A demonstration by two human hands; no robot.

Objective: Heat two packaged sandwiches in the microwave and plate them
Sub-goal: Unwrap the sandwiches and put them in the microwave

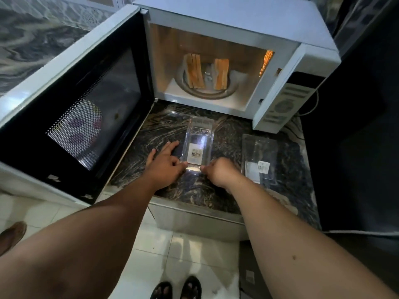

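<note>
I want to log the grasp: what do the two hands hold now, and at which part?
Both hold the clear plastic package at its near edge: the left hand at the near-left corner, the right hand pinching the near-right corner.

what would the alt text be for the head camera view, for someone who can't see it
Two hands, left hand and right hand, pinch the near edge of an empty clear plastic package on a dark marble counter. Behind it, an open white microwave holds two sandwiches on its turntable; a second clear package lies to the right.
</note>
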